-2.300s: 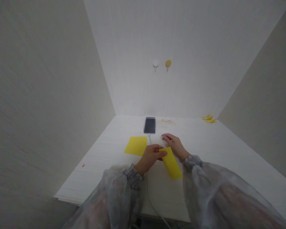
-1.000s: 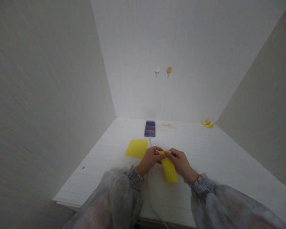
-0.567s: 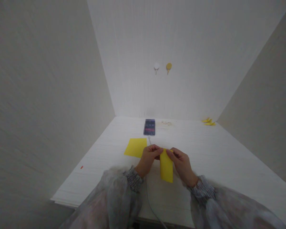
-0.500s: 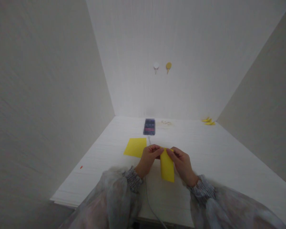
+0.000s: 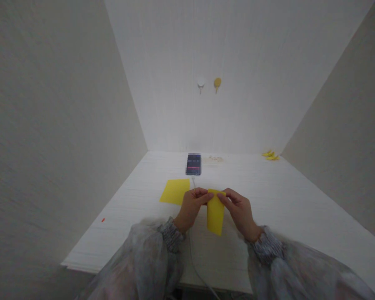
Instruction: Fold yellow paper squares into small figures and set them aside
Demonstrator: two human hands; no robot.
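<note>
Near the top edge of a yellow paper strip (image 5: 215,214), my left hand (image 5: 192,205) pinches its left side between thumb and fingers. My right hand (image 5: 238,207) grips the same edge from the right, thumb in front. The paper is longer than wide and hangs down toward me; whether it is folded double I cannot tell. Flat on the table, just left of and partly behind my left hand, lies a yellow paper sheet (image 5: 174,191).
A phone (image 5: 193,164) with a blurred screen lies near the back wall, its white cable (image 5: 192,254) running toward me. Several small folded yellow pieces (image 5: 271,156) sit in the back right corner. Two hooks, white (image 5: 201,83) and tan (image 5: 217,82), are on the wall. A red scrap (image 5: 103,220) lies left.
The whole view has shifted slightly. Both hands still pinch the paper strip; its top edge now stands a little higher above the thumbs and its lower end has swung slightly left.
</note>
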